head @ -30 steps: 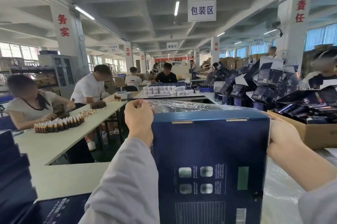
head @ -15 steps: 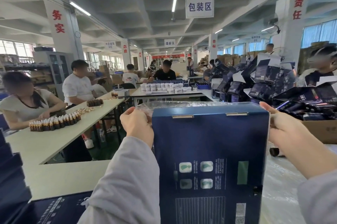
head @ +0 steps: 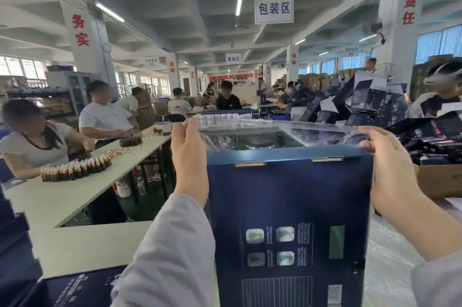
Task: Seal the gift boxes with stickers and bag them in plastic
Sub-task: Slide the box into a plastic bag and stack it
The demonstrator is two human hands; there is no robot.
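Along the far edge of the long white table (head: 75, 196) at the left stand rows of small brown bottles (head: 75, 169). Nearer the middle, the left hand (head: 190, 156) is raised at the upper left corner of a tall, dark blue cardboard gift box (head: 287, 219). Its fingers are curled and pinch the rim of a clear plastic bag (head: 275, 131). The box stands upright with its long axis vertical and its printed face toward the camera; its foot is out of view. The bag's open mouth is stretched above the box's top edge. At the upper right corner, the right hand (head: 390, 169) pinches the opposite rim between thumb and bent fingers, in front of a brown cardboard carton (head: 437, 179). The box thus lies below and between both sets of fingers, each hand equally near, so the film probably has to travel along the vertical axis.
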